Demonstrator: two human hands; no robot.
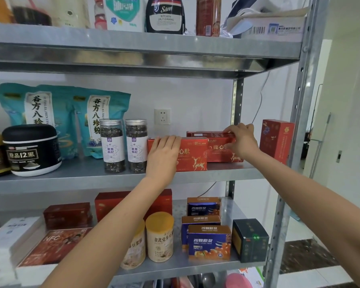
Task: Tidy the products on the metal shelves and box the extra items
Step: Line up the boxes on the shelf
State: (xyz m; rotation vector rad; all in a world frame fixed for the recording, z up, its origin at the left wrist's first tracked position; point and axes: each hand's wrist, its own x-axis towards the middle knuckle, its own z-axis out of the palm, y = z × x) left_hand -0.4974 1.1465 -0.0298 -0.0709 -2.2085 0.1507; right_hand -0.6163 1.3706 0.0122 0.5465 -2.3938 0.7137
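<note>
1. Left hand (pixel 163 154) lies flat, fingers straight, against the near red cardboard deer-print box (pixel 192 157) on the grey metal middle shelf (pixel 71 179).
2. Right hand (pixel 242 140) grips the far red cardboard box (pixel 213 152) just behind and to the right, fingers over its top, thumb on its front.

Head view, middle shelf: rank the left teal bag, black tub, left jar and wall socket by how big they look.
1. Left teal bag, though partly hidden.
2. Black tub, which stands nearer the camera.
3. Left jar.
4. Wall socket.
</note>
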